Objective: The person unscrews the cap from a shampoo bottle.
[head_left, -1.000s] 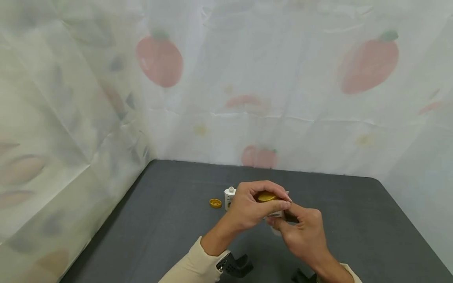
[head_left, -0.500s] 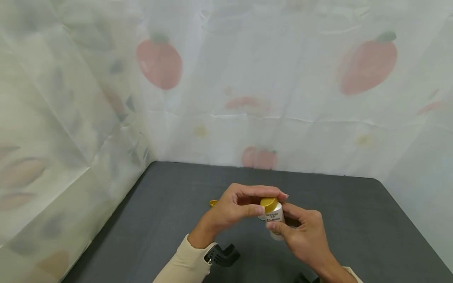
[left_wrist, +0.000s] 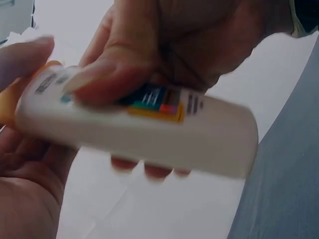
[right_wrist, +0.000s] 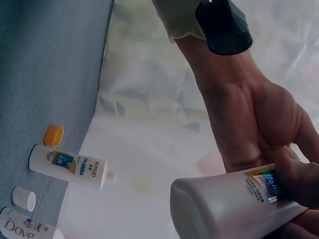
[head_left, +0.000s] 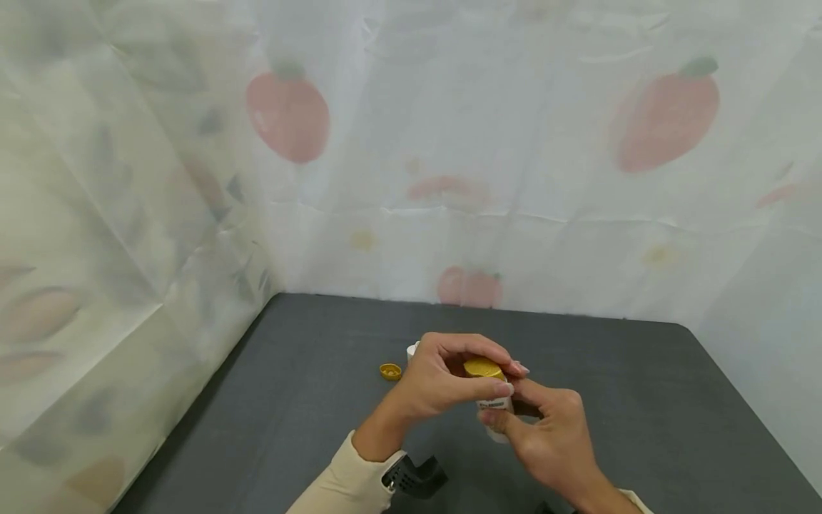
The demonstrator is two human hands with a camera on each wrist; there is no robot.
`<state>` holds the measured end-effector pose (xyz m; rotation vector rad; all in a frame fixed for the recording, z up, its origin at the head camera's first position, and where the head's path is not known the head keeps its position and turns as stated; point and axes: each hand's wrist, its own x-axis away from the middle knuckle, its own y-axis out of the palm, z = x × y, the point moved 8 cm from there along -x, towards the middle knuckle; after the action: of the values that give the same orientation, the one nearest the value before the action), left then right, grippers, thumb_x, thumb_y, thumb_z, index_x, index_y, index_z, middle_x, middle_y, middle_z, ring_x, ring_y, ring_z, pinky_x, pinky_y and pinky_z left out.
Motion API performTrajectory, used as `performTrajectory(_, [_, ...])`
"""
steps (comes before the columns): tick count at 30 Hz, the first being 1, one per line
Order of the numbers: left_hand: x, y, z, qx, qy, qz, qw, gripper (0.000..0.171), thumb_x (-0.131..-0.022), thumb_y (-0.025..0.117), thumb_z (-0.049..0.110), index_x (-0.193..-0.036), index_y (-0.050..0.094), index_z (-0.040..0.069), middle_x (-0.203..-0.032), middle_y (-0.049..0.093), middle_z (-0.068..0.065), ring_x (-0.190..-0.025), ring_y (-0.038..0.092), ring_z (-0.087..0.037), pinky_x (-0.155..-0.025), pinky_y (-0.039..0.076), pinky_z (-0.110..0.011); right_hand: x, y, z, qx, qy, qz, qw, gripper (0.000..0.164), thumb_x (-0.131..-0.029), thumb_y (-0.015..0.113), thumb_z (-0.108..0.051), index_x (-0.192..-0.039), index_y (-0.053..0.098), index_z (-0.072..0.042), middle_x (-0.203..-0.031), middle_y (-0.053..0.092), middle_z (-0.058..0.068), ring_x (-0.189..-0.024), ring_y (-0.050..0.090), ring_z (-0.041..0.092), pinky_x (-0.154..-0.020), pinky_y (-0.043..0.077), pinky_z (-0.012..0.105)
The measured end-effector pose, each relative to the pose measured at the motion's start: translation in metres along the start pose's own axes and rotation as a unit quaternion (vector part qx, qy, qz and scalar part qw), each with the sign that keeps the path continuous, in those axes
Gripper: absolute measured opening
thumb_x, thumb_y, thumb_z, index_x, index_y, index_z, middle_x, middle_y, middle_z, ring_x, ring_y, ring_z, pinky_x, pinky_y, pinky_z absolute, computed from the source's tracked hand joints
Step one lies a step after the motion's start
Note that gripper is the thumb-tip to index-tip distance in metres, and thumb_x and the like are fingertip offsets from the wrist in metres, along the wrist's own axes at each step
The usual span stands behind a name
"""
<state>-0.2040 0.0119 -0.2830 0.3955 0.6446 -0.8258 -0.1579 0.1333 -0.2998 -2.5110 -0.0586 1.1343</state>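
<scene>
white bottle [left_wrist: 139, 134] held tilted above the tabletop [head_left: 308, 400], gold cap [head_left: 483, 368] at its top. right hand [head_left: 552, 432] grips the body, thumb across the label [left_wrist: 154, 99]; left hand [head_left: 443, 375] curls fingers and thumb round the gold cap. on the tabletop, beyond the white bottle and to its left: loose cap [head_left: 389, 371], uncapped bottle [right_wrist: 70, 167], upright. also beyond it: small white cap [right_wrist: 24, 198], dove bottle [right_wrist: 25, 226].
</scene>
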Motion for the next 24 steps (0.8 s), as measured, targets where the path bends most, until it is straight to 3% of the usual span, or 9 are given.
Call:
performTrajectory(4, [-0.002, 0.004, 0.000, -0.019, 0.010, 0.027, 0.9994, 0.028, -0.095, 0.074, -0.001, -0.104, 0.061, -0.025, -0.102, 0.056, -0.052, -0.104, 0.075, -0.010, -0.088, 0.064, -0.036, 0.002, -0.001, 0.000, -0.002, -0.013, 0.016, 1.000, 0.041, -0.069, 0.089, 0.010, -0.107, 0.080, -0.001, -0.083, 0.080, 0.011, -0.078, 0.073, -0.006, -0.071, 0.060, 0.012])
performTrajectory(9, [0.003, 0.002, -0.001, -0.031, -0.010, 0.054, 0.9980, 0.029, -0.095, 0.076, 0.004, -0.106, 0.065, -0.021, -0.106, 0.060, -0.047, -0.104, 0.074, -0.011, -0.087, 0.064, -0.030, 0.002, 0.000, 0.002, -0.011, -0.008, 0.016, 1.000, 0.044, -0.070, 0.089, 0.010, -0.111, 0.079, 0.000, -0.088, 0.081, 0.014, -0.079, 0.075, -0.004, -0.071, 0.060, 0.014])
performTrajectory(12, [0.008, -0.001, -0.001, -0.012, -0.031, 0.033, 0.9989, 0.034, -0.101, 0.069, 0.009, -0.119, 0.063, -0.019, -0.119, 0.071, -0.027, -0.114, 0.071, -0.014, -0.094, 0.061, -0.028, 0.000, 0.001, 0.004, -0.011, 0.004, 0.004, 1.000, 0.040, -0.072, 0.088, 0.008, -0.110, 0.079, -0.002, -0.088, 0.081, 0.014, -0.081, 0.075, -0.004, -0.071, 0.061, 0.015])
performTrajectory(16, [0.013, -0.006, 0.002, 0.005, -0.041, 0.003, 0.9991, 0.040, -0.104, 0.062, 0.008, -0.132, 0.056, -0.020, -0.131, 0.071, 0.002, -0.125, 0.065, -0.015, -0.101, 0.056, -0.025, -0.003, 0.002, 0.007, -0.002, 0.023, -0.012, 1.000, 0.036, -0.075, 0.089, 0.003, -0.108, 0.079, -0.005, -0.089, 0.081, 0.013, -0.084, 0.075, -0.003, -0.070, 0.061, 0.016])
performTrajectory(19, [0.014, -0.013, 0.000, -0.004, -0.052, 0.017, 0.9985, 0.041, -0.102, 0.066, 0.006, -0.130, 0.055, -0.022, -0.128, 0.071, 0.001, -0.121, 0.068, -0.015, -0.101, 0.057, -0.025, -0.003, 0.003, 0.010, 0.004, 0.035, -0.021, 0.999, 0.037, -0.077, 0.088, 0.001, -0.112, 0.078, -0.005, -0.091, 0.082, 0.013, -0.084, 0.076, 0.000, -0.069, 0.062, 0.017])
performTrajectory(22, [0.014, -0.017, -0.005, -0.019, -0.069, 0.054, 0.9960, 0.041, -0.097, 0.073, 0.006, -0.122, 0.058, -0.022, -0.120, 0.071, -0.015, -0.112, 0.073, -0.013, -0.094, 0.060, -0.025, -0.002, 0.005, 0.011, 0.011, 0.038, -0.024, 0.999, 0.041, -0.079, 0.087, 0.000, -0.118, 0.077, -0.003, -0.094, 0.082, 0.013, -0.083, 0.076, 0.001, -0.069, 0.061, 0.016])
performTrajectory(24, [0.013, -0.017, -0.006, -0.022, -0.065, 0.074, 0.9949, 0.041, -0.095, 0.076, 0.007, -0.117, 0.058, -0.023, -0.114, 0.072, -0.015, -0.107, 0.075, -0.011, -0.090, 0.061, -0.024, -0.001, 0.006, 0.011, 0.014, 0.031, -0.024, 0.999, 0.043, -0.079, 0.087, 0.000, -0.120, 0.077, -0.003, -0.095, 0.082, 0.013, -0.084, 0.076, 0.001, -0.069, 0.061, 0.016])
